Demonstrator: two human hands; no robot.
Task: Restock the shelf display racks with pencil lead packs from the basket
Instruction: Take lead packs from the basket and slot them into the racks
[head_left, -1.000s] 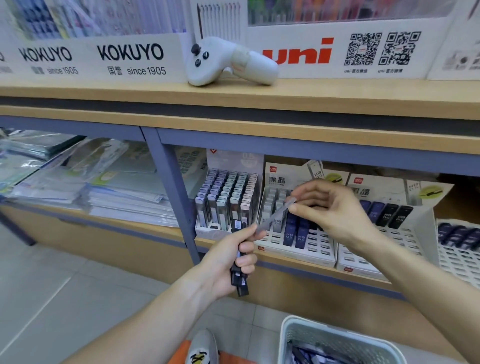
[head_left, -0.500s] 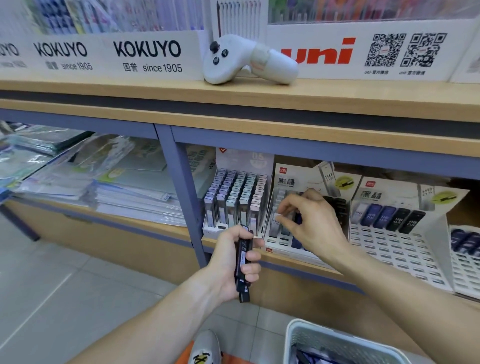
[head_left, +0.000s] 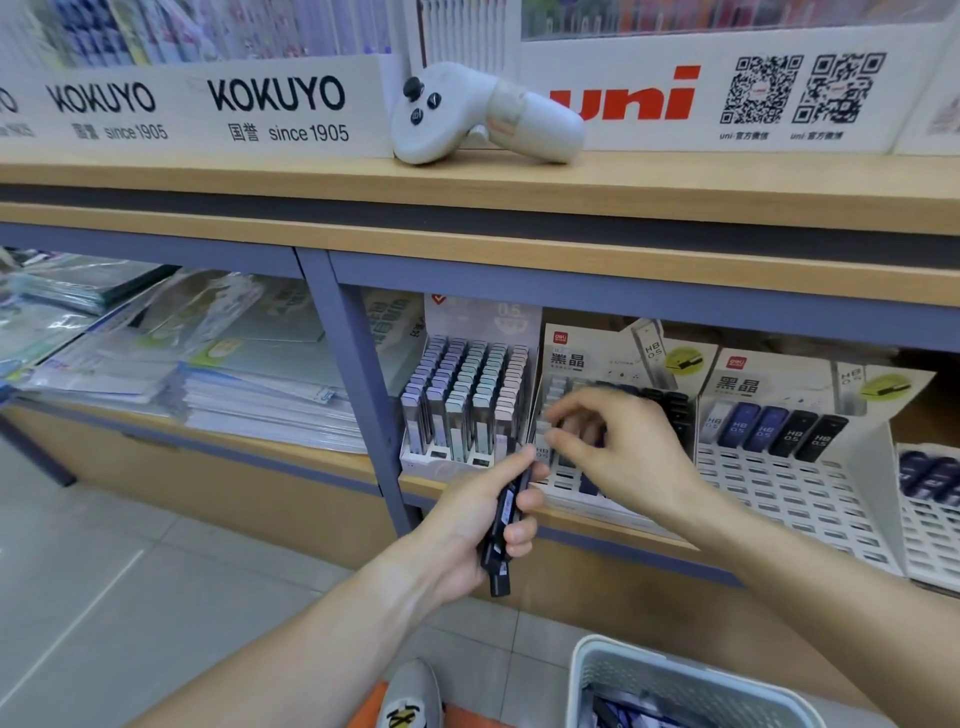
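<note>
Gripping dark lead packs (head_left: 501, 525) in left hand (head_left: 470, 525), right hand (head_left: 618, 447) fingertips pinch blurred pale pack at middle display rack (head_left: 571, 480).

white controller (head_left: 483, 111) on wooden shelf (head_left: 675, 184), stacked plastic folders (head_left: 218, 374)

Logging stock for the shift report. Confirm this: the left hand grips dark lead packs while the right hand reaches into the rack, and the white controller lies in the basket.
One detail is wrong. The head view shows the white controller on the top wooden shelf, not in the basket. The left hand does grip dark lead packs, and the right hand reaches into the rack.
</note>
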